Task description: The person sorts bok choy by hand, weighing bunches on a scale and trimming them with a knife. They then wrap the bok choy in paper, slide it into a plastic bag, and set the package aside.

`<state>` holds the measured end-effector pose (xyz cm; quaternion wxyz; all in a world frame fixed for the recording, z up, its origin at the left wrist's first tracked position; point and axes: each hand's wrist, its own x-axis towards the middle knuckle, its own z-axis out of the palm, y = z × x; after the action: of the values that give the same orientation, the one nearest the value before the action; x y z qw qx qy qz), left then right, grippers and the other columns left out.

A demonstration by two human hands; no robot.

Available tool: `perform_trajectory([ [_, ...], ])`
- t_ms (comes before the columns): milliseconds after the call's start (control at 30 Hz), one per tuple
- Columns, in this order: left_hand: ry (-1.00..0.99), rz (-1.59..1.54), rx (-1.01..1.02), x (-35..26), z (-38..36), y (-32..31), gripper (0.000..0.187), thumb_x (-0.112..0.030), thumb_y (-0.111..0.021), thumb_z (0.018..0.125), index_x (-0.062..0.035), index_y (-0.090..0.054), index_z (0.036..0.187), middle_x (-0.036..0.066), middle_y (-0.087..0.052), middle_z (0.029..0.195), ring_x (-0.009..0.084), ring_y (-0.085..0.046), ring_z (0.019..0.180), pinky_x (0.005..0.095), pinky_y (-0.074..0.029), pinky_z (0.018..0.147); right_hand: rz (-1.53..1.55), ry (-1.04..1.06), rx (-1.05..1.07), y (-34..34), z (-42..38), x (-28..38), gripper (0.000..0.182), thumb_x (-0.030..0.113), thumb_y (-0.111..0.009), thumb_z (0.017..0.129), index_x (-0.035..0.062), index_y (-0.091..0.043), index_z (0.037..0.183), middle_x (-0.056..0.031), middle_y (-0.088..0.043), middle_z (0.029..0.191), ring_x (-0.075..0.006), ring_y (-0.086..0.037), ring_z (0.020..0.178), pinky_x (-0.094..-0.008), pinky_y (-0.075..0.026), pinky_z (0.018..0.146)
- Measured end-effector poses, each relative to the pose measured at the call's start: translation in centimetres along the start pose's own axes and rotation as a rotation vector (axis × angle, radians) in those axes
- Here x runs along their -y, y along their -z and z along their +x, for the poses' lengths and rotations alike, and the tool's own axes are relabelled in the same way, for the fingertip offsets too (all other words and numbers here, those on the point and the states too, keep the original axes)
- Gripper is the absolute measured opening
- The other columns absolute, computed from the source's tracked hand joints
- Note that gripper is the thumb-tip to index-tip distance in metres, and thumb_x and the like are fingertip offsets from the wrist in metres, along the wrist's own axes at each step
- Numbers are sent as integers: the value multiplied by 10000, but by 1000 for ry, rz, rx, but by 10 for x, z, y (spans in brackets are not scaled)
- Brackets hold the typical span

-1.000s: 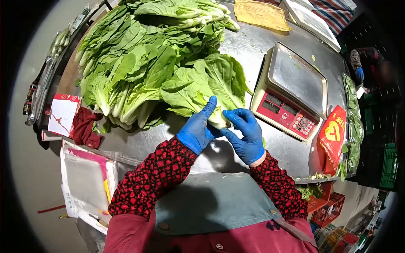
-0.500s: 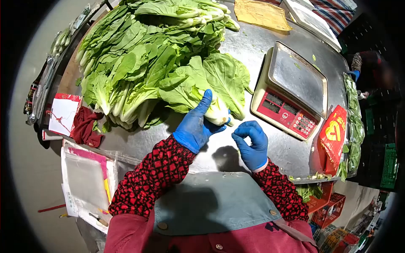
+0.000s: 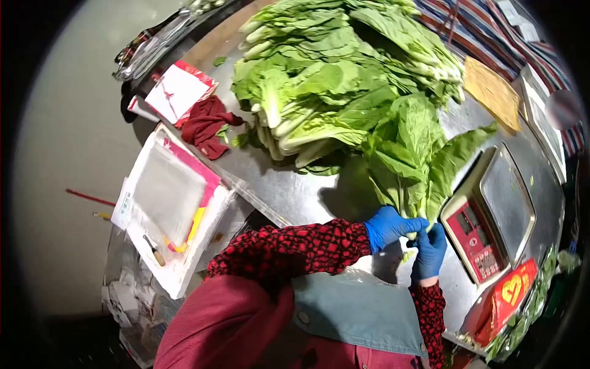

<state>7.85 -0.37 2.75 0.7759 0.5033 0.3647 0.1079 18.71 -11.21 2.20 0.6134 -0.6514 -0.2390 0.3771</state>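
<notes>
A head of leafy greens [image 3: 409, 154], pale at the stem end with broad green leaves, tilts away from me over the metal table. My left hand [image 3: 390, 229], in a blue glove, is wrapped round its stem base with the thumb across it. Close against that base is my right hand [image 3: 430, 253], also blue-gloved, its fingers closed in a pinch; whatever is between the fingertips is too small to make out. A small leaf scrap [image 3: 407, 255] shows just below the hands. Behind them lies a big pile of similar greens [image 3: 319, 86].
Right of my hands stands a weighing scale [image 3: 476, 243] with a red keypad panel, and a red bag [image 3: 509, 298] beside it. At left are a maroon cloth [image 3: 206, 126], a red-and-white packet [image 3: 178, 92] and a white tray [image 3: 169, 278] holding clear bags and a small knife [image 3: 153, 251].
The view has swung left, so things appear further right. My right hand has come up to the stem base beside my left hand, and the greens now point more upright.
</notes>
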Motion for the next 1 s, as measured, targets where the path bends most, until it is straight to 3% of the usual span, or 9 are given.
perform_trajectory([
  [267, -50, -1140, 284, -12, -11, 18, 371, -204, -689, 821, -28, -538, 1111, 100, -608, 1011, 247, -601, 960, 381, -509, 854, 1144, -195, 243, 9, -3, 25, 97, 98, -566, 879, 39, -501, 920, -79, -526, 883, -150, -485, 681, -275, -444, 631],
  [400, -92, -1167, 336, -34, -33, 37, 455, -359, -687, 799, -47, -538, 1096, 95, -606, 984, 244, -611, 887, 380, -532, 778, 1358, -158, 235, 31, 1, 18, 81, 72, -568, 864, 24, -548, 925, -88, -539, 882, -156, -502, 717, -283, -463, 689],
  [533, 13, -1268, 373, -30, -34, 44, 467, -360, -667, 818, -39, -524, 1125, 116, -602, 1000, 265, -618, 885, 391, -554, 732, 1043, -421, -107, 40, -15, -5, 55, 64, -577, 849, 13, -573, 869, -112, -576, 779, -204, -570, 691, -316, -520, 679],
  [600, 28, -1279, 404, -30, -36, 41, 465, -344, -668, 821, -37, -515, 1135, 118, -594, 1017, 275, -613, 889, 391, -555, 725, 628, -407, 210, 50, -26, -37, 88, 76, -586, 847, 39, -563, 923, -108, -608, 808, -201, -592, 708, -285, -480, 598],
  [667, 14, -1239, 355, -32, -39, 38, 469, -311, -672, 819, -33, -494, 1151, 123, -587, 1029, 279, -599, 918, 400, -543, 758, -21, -500, 170, 52, -40, -38, 205, 118, -615, 844, 7, -550, 1004, -95, -617, 820, -208, -600, 723, -297, -492, 645],
  [767, -23, -1157, 226, -37, -52, 26, 469, -270, -672, 816, -33, -469, 1166, 145, -584, 1027, 287, -590, 951, 399, -516, 831, -942, -27, 56, 64, -54, -58, 550, 238, -742, 750, -38, -497, 1158, -163, -603, 963, -316, -602, 837, -363, -491, 769],
  [800, -80, -1102, 308, -31, -50, 28, 490, -248, -661, 818, -25, -441, 1196, 173, -579, 1057, 296, -581, 995, 400, -480, 893, -1021, 317, -54, 66, -57, -57, 597, 257, -759, 726, -32, -491, 1175, -192, -570, 1028, -346, -587, 859, -384, -485, 767],
  [900, -172, -925, 275, -16, -61, 27, 298, -152, -678, 814, -26, -587, 1068, 67, -636, 975, 189, -621, 894, 318, -499, 825, -812, 373, 3, 46, -52, -24, 410, 106, -691, 792, -12, -531, 1150, -123, -579, 933, -164, -518, 611, -285, -455, 576],
  [1000, -379, -556, 78, -27, -103, 36, 330, -144, -765, 734, -38, -641, 1021, 46, -657, 923, 131, -601, 863, 289, -485, 788, -780, 396, 291, 8, -39, -3, 187, 51, -604, 836, -11, -587, 1011, -100, -590, 804, -159, -503, 608, -275, -434, 574],
])
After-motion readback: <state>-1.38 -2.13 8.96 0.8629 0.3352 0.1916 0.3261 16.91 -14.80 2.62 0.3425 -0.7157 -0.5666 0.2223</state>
